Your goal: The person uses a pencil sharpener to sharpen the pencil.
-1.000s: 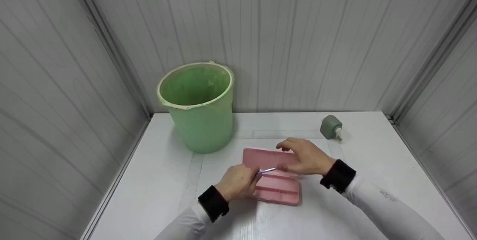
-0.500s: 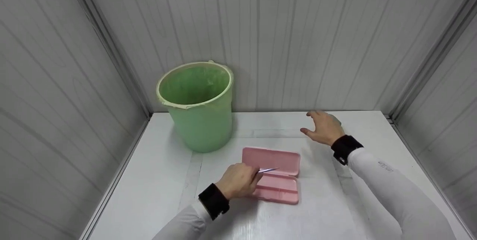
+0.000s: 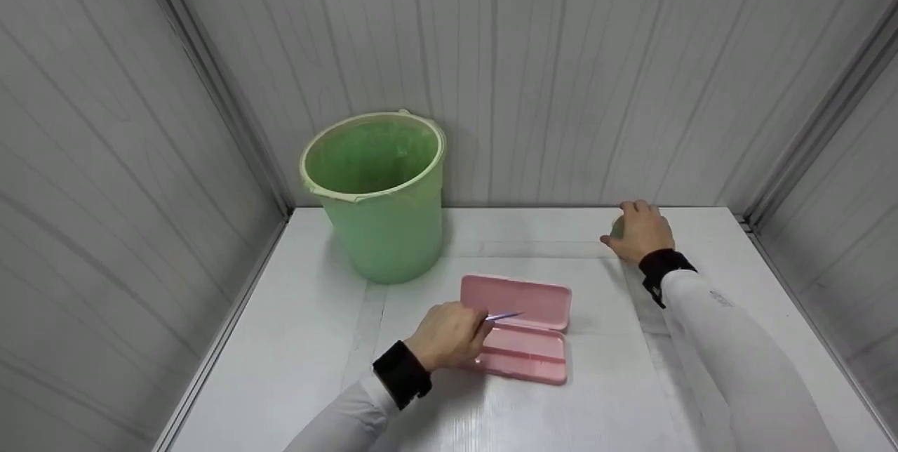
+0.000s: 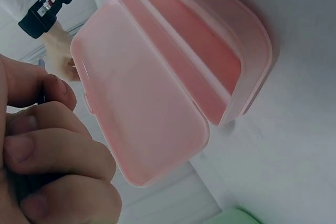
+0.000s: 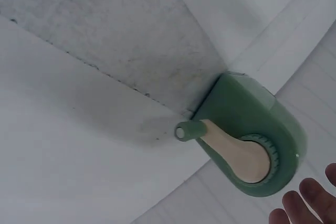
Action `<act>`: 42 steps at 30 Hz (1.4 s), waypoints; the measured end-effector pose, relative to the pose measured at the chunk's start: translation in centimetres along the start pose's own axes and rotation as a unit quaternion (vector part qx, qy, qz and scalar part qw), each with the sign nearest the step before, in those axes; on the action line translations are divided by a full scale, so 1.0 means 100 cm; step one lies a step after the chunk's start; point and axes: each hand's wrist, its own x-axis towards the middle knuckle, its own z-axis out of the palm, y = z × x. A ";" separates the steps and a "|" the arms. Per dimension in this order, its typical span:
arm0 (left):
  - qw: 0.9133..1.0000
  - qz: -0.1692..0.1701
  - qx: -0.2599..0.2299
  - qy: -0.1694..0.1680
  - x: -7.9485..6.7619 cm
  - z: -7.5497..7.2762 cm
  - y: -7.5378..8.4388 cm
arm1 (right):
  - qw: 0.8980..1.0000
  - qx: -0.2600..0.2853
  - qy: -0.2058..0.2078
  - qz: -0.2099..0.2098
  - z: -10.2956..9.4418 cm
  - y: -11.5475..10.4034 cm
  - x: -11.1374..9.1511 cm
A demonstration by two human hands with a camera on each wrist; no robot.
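My left hand (image 3: 447, 335) grips a slim blue-and-white pencil (image 3: 504, 316), its pointed end sticking out to the right over the open pink pencil case (image 3: 523, 366). Curled fingers hide most of the pencil in the left wrist view. At the back right, my right hand (image 3: 642, 233) reaches round a green hand-crank pencil sharpener (image 5: 244, 114), covering nearly all of it in the head view. From the right wrist, the sharpener stands with its cream crank arm and green knob showing. The right fingertips (image 5: 310, 190) are spread beside its rounded end, not curled round it.
A tall green bucket (image 3: 389, 234) stands at the back left of the white table (image 3: 295, 347). Grey panel walls (image 3: 533, 73) close in the back and both sides. The case's lid (image 3: 518, 300) lies folded back toward the wall.
My right hand has left the pencil's tip and travelled back and right to the sharpener. The left hand keeps its grip on the pencil, hardly moving.
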 end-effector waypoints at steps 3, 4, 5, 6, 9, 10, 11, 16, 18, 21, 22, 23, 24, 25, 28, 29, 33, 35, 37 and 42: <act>1.000 -0.006 -0.003 -0.003 0.002 -0.003 0.000 | 0.999 0.016 0.006 0.031 0.006 0.006 0.002; 1.000 -0.008 -0.005 -0.005 0.002 -0.005 -0.001 | 0.999 0.024 0.007 0.043 0.009 0.007 0.003; 1.000 -0.010 -0.006 -0.007 0.003 -0.006 -0.001 | 0.998 0.031 0.006 0.056 0.011 0.009 0.004; 1.000 -0.011 -0.006 -0.008 0.003 -0.007 -0.001 | 0.997 0.037 0.004 0.067 0.014 0.010 0.005; 1.000 -0.010 -0.012 -0.008 0.004 -0.009 -0.001 | 0.995 0.046 -0.005 0.089 0.020 0.013 0.007; 1.000 -0.009 -0.012 -0.006 0.004 -0.008 -0.001 | 0.994 0.047 -0.008 0.093 0.021 0.013 0.007; 1.000 -0.007 -0.011 -0.005 0.004 -0.008 -0.001 | 0.994 0.047 -0.011 0.097 0.022 0.014 0.007; 1.000 -0.002 -0.004 0.000 0.002 -0.006 -0.003 | 0.993 0.053 -0.016 0.104 0.026 0.012 0.010; 1.000 -0.006 -0.002 -0.001 0.002 -0.006 -0.003 | 0.992 0.058 -0.018 0.106 0.029 0.011 0.011; 1.000 -0.011 -0.003 -0.001 0.001 -0.007 -0.003 | 0.992 0.069 -0.020 0.109 0.033 0.012 0.013; 1.000 -0.011 -0.002 0.000 0.001 -0.007 -0.003 | 0.991 0.072 -0.021 0.110 0.034 0.012 0.013; 1.000 -0.010 -0.003 0.000 0.001 -0.006 -0.003 | 0.990 0.076 -0.020 0.113 0.035 0.013 0.012; 1.000 -0.009 -0.003 0.000 0.001 -0.006 -0.003 | 0.990 0.079 -0.019 0.116 0.036 0.013 0.011; 1.000 -0.008 -0.004 -0.001 0.000 -0.006 -0.002 | 0.989 0.083 -0.018 0.120 0.037 0.014 0.010; 1.000 -0.007 -0.003 -0.003 -0.001 -0.004 -0.002 | 0.987 0.090 -0.019 0.130 0.039 0.015 0.006; 1.000 -0.009 -0.003 -0.006 -0.002 -0.004 -0.002 | 0.987 0.091 -0.020 0.131 0.039 0.016 0.004; 1.000 -0.012 -0.001 -0.008 -0.004 -0.002 -0.001 | 0.988 0.085 -0.024 0.130 0.040 0.018 0.001; 1.000 -0.010 0.003 -0.005 -0.005 -0.002 -0.001 | 0.988 0.082 -0.023 0.128 0.040 0.019 0.001; 1.000 -0.010 0.005 -0.003 -0.005 -0.001 -0.002 | 0.988 0.082 -0.021 0.127 0.040 0.019 0.002; 1.000 -0.012 0.008 -0.004 -0.004 -0.001 -0.001 | 0.989 0.079 -0.024 0.125 0.040 0.021 0.003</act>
